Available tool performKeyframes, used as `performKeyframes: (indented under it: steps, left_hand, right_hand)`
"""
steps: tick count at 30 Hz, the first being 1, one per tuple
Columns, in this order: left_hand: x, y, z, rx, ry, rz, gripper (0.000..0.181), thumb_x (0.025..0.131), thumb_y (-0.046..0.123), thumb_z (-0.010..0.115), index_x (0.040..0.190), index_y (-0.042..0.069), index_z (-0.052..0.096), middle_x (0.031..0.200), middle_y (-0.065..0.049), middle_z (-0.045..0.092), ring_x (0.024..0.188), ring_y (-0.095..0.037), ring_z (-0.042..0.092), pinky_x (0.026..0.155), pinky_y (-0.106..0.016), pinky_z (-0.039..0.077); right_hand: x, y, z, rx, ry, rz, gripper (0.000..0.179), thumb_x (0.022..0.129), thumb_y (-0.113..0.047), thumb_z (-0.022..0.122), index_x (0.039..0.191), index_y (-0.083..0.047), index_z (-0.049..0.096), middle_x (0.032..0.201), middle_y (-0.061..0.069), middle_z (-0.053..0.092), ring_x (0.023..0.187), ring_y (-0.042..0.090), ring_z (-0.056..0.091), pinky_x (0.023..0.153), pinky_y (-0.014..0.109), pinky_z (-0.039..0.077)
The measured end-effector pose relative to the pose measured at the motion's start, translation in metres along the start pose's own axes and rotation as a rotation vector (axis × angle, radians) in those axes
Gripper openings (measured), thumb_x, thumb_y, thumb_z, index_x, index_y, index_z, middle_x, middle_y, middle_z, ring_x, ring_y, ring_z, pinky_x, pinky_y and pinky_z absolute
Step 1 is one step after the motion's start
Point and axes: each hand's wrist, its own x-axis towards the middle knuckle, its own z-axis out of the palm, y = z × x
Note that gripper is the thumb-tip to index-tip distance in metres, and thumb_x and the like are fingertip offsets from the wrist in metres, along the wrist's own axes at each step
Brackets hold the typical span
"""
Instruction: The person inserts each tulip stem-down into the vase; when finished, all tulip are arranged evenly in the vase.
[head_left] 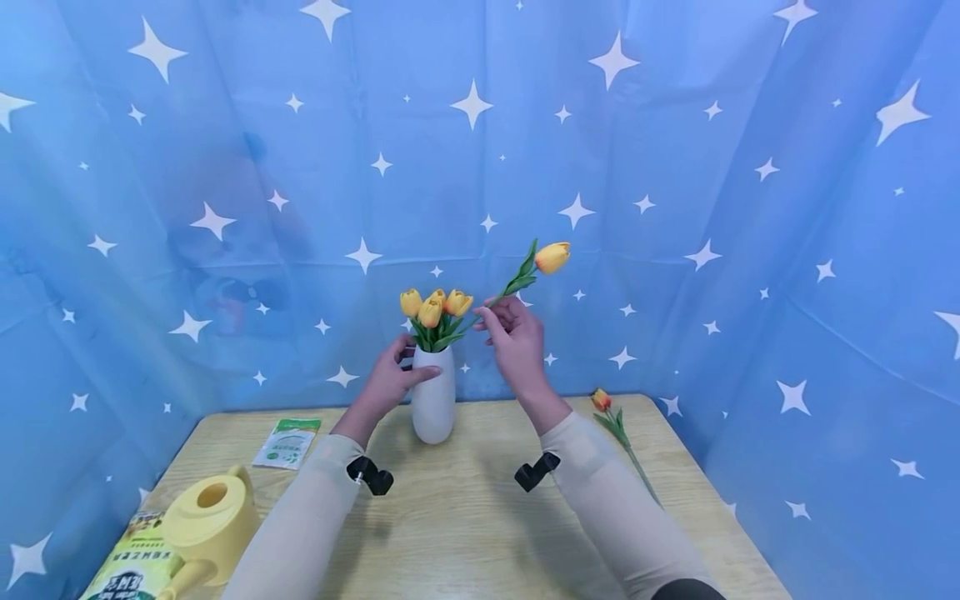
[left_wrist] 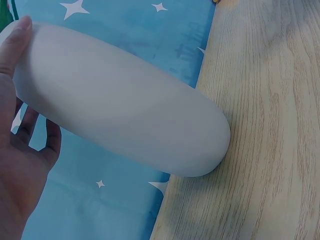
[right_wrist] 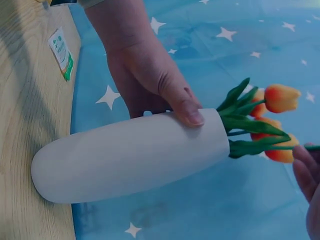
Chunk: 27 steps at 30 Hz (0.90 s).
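Note:
A white vase (head_left: 433,400) stands upright near the table's back edge, with several yellow-orange tulips (head_left: 431,312) bunched in its mouth. My left hand (head_left: 393,371) grips the vase near the top, its thumb across the front, as the right wrist view also shows. Right of the bunch, my right hand (head_left: 516,337) pinches the stem of another yellow tulip (head_left: 552,258) between thumb and fingers. That tulip slants up to the right, bloom high, and its lower stem overlaps the leaves at the vase mouth.
An orange-red tulip (head_left: 602,400) lies at the table's right side, partly behind my right sleeve. On the left are a green-and-white packet (head_left: 288,443), a yellow watering can (head_left: 212,521) and a printed bag (head_left: 131,560). A blue star-patterned curtain (head_left: 480,167) hangs behind the table.

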Motion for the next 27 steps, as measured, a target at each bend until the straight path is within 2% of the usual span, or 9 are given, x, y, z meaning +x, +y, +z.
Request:
performKeyframes:
  steps: [7,9,13,16,18,21,24,27]
  left_hand:
    - [0.001,-0.002,0.001,-0.016,0.0,0.011,0.075,0.087,0.053,0.094,0.145,0.022,0.058,0.145,-0.009,0.06,0.139,-0.037,0.057,0.113,-0.063,0.053]
    - [0.001,-0.002,0.001,-0.014,-0.001,0.011,0.075,0.088,0.053,0.094,0.146,0.022,0.057,0.147,-0.009,0.06,0.14,-0.037,0.057,0.113,-0.063,0.052]
    - [0.002,-0.003,0.0,-0.025,-0.007,0.009,0.076,0.089,0.051,0.094,0.147,0.021,0.056,0.149,-0.01,0.059,0.141,-0.037,0.056,0.115,-0.063,0.051]
    - [0.002,-0.004,0.0,-0.039,-0.01,0.008,0.076,0.089,0.05,0.094,0.148,0.021,0.056,0.148,-0.01,0.059,0.141,-0.037,0.056,0.116,-0.063,0.05]
    - [0.002,-0.004,0.0,-0.042,-0.009,0.007,0.076,0.089,0.049,0.095,0.147,0.021,0.056,0.147,-0.01,0.059,0.141,-0.037,0.056,0.116,-0.063,0.05]
    - [0.001,-0.003,0.0,-0.039,-0.008,0.008,0.075,0.088,0.05,0.095,0.147,0.021,0.057,0.146,-0.01,0.059,0.14,-0.037,0.057,0.115,-0.063,0.051]
    - [0.001,-0.002,0.0,-0.028,-0.01,0.014,0.075,0.088,0.052,0.094,0.146,0.021,0.057,0.145,-0.01,0.06,0.138,-0.037,0.058,0.113,-0.063,0.053]
    - [0.002,-0.002,0.0,-0.026,-0.014,0.02,0.075,0.088,0.052,0.094,0.145,0.021,0.057,0.144,-0.011,0.06,0.137,-0.038,0.059,0.111,-0.062,0.054]
  right_hand:
    - [0.002,0.008,0.01,-0.182,-0.076,0.029,0.012,0.109,-0.021,0.075,0.109,-0.008,0.075,0.094,0.008,0.079,0.085,0.031,0.076,0.064,0.031,0.061]
    - [0.001,0.012,0.012,-0.239,-0.105,0.047,0.013,0.109,-0.022,0.075,0.107,-0.009,0.075,0.09,0.005,0.077,0.082,0.03,0.074,0.063,0.029,0.06]
    - [0.0,0.017,0.017,-0.287,-0.167,0.087,0.015,0.108,-0.019,0.076,0.104,-0.005,0.074,0.089,0.007,0.074,0.082,0.039,0.074,0.061,0.033,0.061]
    - [-0.001,0.02,0.021,-0.297,-0.204,0.105,0.009,0.105,-0.013,0.077,0.104,-0.003,0.076,0.089,0.007,0.074,0.084,0.038,0.074,0.063,0.034,0.061]
    - [-0.002,0.023,0.023,-0.307,-0.221,0.101,0.005,0.101,-0.007,0.077,0.104,-0.003,0.077,0.09,0.008,0.075,0.084,0.031,0.073,0.066,0.033,0.061]
    - [-0.004,0.027,0.025,-0.308,-0.222,0.1,0.009,0.097,-0.003,0.077,0.106,-0.003,0.078,0.092,0.007,0.077,0.085,0.022,0.071,0.069,0.032,0.061]
    - [-0.006,0.029,0.024,-0.274,-0.188,0.12,0.011,0.099,-0.005,0.078,0.109,-0.004,0.076,0.096,0.007,0.077,0.086,0.02,0.071,0.07,0.033,0.06]
    - [-0.007,0.029,0.023,-0.186,-0.133,0.135,0.012,0.103,-0.011,0.078,0.113,-0.005,0.073,0.099,0.007,0.077,0.087,0.022,0.071,0.07,0.044,0.064]
